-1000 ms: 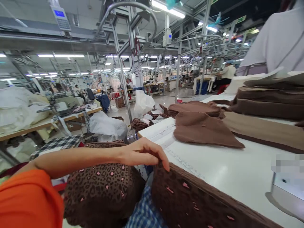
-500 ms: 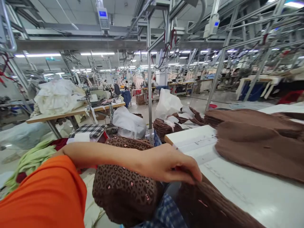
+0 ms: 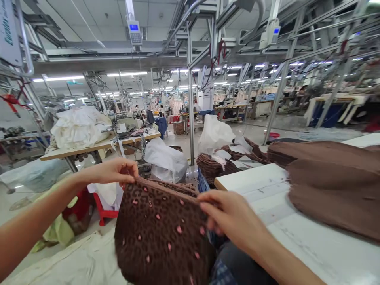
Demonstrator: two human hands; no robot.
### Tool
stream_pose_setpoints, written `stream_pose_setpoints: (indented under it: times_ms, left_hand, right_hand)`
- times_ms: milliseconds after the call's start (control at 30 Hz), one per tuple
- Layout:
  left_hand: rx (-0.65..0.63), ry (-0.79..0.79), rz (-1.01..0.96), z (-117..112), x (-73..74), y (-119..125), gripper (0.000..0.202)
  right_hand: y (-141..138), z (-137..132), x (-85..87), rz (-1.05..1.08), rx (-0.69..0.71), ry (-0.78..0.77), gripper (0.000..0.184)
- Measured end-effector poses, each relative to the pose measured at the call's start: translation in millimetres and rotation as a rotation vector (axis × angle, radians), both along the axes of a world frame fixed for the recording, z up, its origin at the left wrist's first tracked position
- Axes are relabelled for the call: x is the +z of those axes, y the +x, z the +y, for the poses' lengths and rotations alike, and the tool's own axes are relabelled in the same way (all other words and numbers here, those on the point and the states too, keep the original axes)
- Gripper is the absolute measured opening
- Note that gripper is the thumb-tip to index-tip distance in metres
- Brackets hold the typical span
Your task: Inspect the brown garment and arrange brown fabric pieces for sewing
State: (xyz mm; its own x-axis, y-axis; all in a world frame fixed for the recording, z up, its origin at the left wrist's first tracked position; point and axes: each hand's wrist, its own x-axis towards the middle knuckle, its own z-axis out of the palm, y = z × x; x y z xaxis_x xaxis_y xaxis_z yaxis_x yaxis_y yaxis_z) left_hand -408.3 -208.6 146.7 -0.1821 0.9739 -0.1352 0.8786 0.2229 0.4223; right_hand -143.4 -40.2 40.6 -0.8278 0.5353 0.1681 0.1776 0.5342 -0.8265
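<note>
Head view, both hands (image 3: 230, 219) gripping leopard-print fabric (image 3: 160, 233), top edge stretched sideways

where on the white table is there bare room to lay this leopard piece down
Bare strip of the white table lies between its near left corner and the plain brown fabric pile. Beyond that corner it is crowded: dark brown cut bundles and white plastic bags.

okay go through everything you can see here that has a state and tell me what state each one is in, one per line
left hand: pinching the top left edge of the fabric
right hand: pinching the top right edge
leopard-print fabric: held up, stretched between both hands, hanging down
plain brown fabric pieces: lying stacked on the white table
white plastic bag: on the floor, bulging
overhead display: lit, blue screen
</note>
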Motion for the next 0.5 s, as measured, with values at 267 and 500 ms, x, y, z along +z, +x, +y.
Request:
stream_pose_setpoints:
  times_ms: [267, 500]
  left_hand:
    - [-0.037, 0.332, 0.539, 60, -63.4, 6, 0.034]
    - [-0.335, 0.529, 0.579, 118, -81.2, 78, 0.032]
  right_hand:
    - [6, 65, -33.0, 0.06, -0.266, 0.231, 0.019]
    - [186, 143, -59.8, 0.02, -0.648, 0.671, 0.052]
